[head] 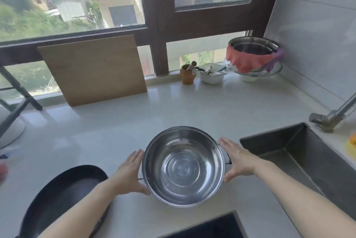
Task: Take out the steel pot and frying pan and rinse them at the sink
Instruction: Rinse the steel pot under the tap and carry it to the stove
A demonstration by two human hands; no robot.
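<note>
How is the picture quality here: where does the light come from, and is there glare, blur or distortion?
Head view: daylight enters through the window; soft glare lies on the countertop and inside the steel pot; the wide lens bends the window frame and the cutting board; the outdoor buildings and the left edge look blurred.

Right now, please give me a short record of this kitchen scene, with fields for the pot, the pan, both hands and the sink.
steel pot: empty steel pot standing upright on the white counter, left of the sink
frying pan: dark frying pan on the counter, left of the pot, partly under the left forearm
left hand: left hand, fingers straight, at the pot's left side
right hand: right hand, fingers straight, at the pot's right side by its handle
sink: sink looks dry; faucet not running
task state: neither item rinsed yet
</note>
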